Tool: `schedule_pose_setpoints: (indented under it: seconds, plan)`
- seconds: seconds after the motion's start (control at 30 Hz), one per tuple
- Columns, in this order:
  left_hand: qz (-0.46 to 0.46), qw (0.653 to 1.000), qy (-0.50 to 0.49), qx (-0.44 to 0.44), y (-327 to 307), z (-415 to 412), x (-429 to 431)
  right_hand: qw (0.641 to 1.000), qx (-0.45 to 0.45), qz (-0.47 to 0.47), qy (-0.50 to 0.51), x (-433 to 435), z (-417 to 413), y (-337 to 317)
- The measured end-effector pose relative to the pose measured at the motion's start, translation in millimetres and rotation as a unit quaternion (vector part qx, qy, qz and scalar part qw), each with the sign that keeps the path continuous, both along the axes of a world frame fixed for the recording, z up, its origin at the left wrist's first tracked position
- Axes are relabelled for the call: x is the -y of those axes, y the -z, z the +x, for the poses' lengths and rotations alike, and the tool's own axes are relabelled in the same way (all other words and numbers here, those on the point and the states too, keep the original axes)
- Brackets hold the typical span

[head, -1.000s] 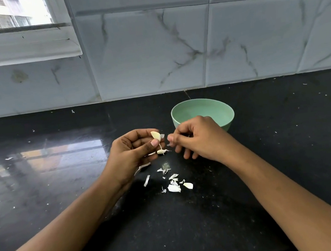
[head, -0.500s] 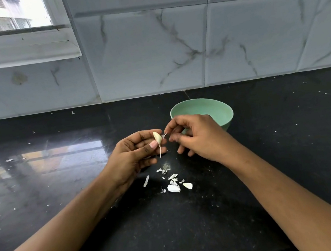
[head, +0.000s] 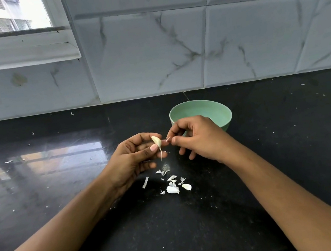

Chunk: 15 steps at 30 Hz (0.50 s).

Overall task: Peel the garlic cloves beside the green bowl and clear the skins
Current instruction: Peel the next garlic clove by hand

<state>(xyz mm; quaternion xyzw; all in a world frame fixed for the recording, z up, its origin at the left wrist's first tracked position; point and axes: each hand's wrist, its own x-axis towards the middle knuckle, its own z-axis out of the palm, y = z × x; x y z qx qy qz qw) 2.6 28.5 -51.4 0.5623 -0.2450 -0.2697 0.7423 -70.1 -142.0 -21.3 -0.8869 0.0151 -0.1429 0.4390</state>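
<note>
While the garlic clove (head: 156, 142) looks mostly bare, a thin strand of skin hangs from its lower end, so this one seems nearly peeled. The skins (head: 172, 189) scattered on the table (head: 291, 150) are not yet cleared. The left hand (head: 135, 157) pinches the clove between thumb and curled fingers, above the table, near the green bowl (head: 229, 114). The right hand (head: 198, 139) pinches a small flake beside it. The clove's long axis stands near upright, top leaning left, narrow end down.
</note>
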Motion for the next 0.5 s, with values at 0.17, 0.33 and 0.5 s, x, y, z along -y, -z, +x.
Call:
schedule_pose_setpoints:
  seconds: [0.17, 0.33, 0.5]
  plan:
    - [-0.005, 1.000, 0.001, -0.004, -0.5, 1.9, -1.3, 0.999, -0.030, -0.013, -0.018, 6.0, -3.1, -6.0]
    - [-0.005, 1.000, 0.006, -0.013, -1.8, 0.0, -0.3, 0.999, -0.001, -0.051, 0.006, 3.4, -3.8, -6.4]
    - [-0.001, 1.000, 0.005, -0.025, -2.7, 0.0, -0.1, 0.999, -0.009, -0.034, -0.008, 4.1, -4.8, -8.1]
